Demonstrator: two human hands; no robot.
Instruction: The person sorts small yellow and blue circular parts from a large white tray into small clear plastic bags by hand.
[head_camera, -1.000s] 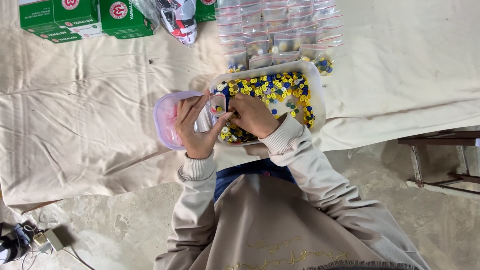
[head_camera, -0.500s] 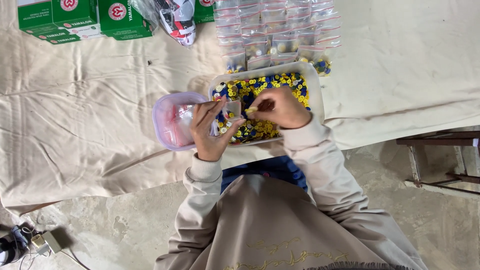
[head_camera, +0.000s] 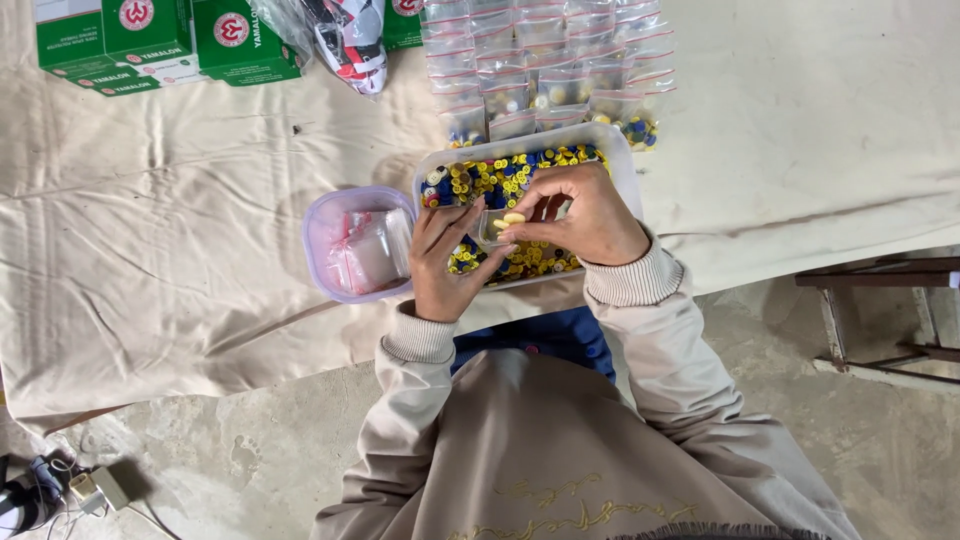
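Observation:
My left hand (head_camera: 445, 262) and my right hand (head_camera: 580, 215) meet over a clear rectangular tray (head_camera: 620, 150) filled with several small yellow and blue round pieces. Between them they hold a small clear plastic bag (head_camera: 497, 228). A couple of yellow pieces (head_camera: 511, 220) sit at my right fingertips, at the bag's mouth. Left of the tray stands a round pale purple tub (head_camera: 322, 228) holding a stack of empty clear bags (head_camera: 372, 250).
Rows of filled clear bags (head_camera: 545, 60) lie beyond the tray on the cream cloth (head_camera: 170, 220) covering the table. Green boxes (head_camera: 165, 45) and a plastic wrapper (head_camera: 345, 40) sit at the far left. A wooden frame (head_camera: 880, 310) stands right, cables (head_camera: 60, 490) on the floor.
Both hands have shifted right from the purple tub to over the tray. The small bag now hangs between them, with yellow pieces at my right fingertips.

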